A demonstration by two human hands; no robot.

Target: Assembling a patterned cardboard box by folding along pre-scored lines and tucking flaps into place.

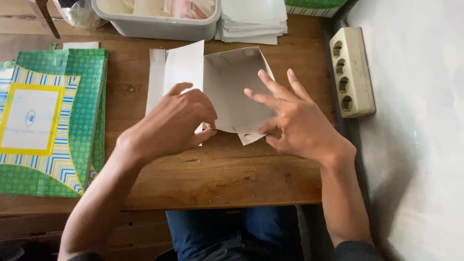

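Nearest the camera, blue trousers show below the front edge of the wooden table, whose worn top has scratches and a chipped patch near the middle.

On the table just beyond that edge, both hands work on a white cardboard box that is only partly folded. The left hand is curled, knuckles up, its fingertips pressed together on the box's near left edge where a flat panel meets the open part; what exactly it pinches is hidden under the fingers. The right hand is spread, its long fingers lying straight along the box's right wall, while the thumb presses on a small tab at the near right corner.

The box is plain white to pale grey inside, without print on the visible faces. Its centre stands open as a shallow square hollow with raised walls, a rounded cut shows on its near side, and a flat panel with fold lines still lies out to the left.

To the left, well apart from the hands, lie flat green patterned cartons with blue and yellow stripes and a white centre. To the right, a cream power strip rests at the table's edge. Farthest away sit a grey plastic tub and a stack of white sheets.
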